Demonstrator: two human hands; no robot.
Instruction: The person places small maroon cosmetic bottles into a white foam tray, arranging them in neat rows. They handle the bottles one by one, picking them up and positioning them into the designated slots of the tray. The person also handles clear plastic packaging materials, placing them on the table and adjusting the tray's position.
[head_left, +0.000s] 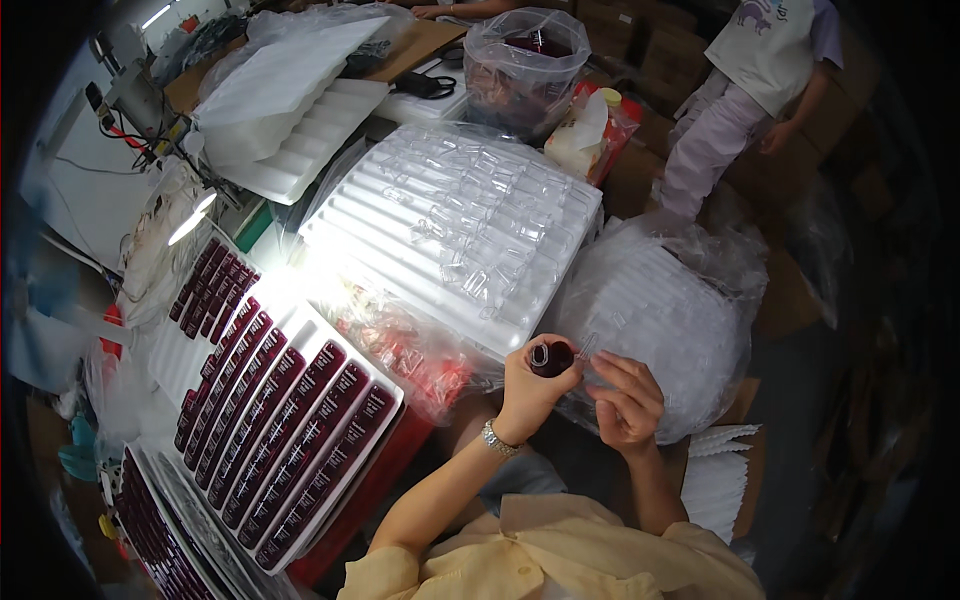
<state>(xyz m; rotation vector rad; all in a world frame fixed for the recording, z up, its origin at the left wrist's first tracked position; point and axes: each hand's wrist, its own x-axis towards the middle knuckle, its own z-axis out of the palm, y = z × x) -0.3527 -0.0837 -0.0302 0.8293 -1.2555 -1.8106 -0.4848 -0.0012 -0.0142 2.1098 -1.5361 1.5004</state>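
My left hand (532, 394), a metal-band watch on its wrist, is closed around a dark red, glossy cylinder-like piece (549, 361) with a round end facing up. Close beside it, my right hand (630, 402) pinches a small clear plastic piece (588, 346) between thumb and fingertips, held near the dark red piece. Whether the two pieces touch cannot be made out. Just beyond my hands, many similar clear plastic pieces (500, 205) lie in rows on a large white ridged tray (372, 222).
To the left, a white tray (318, 324) carries rows of dark red pieces under a lit lamp (192, 218). A plastic-wrapped stack (655, 325) stands at right. Behind are a bag-lined bucket (525, 75) and white trays (285, 85). Another person (750, 90) stands at far right.
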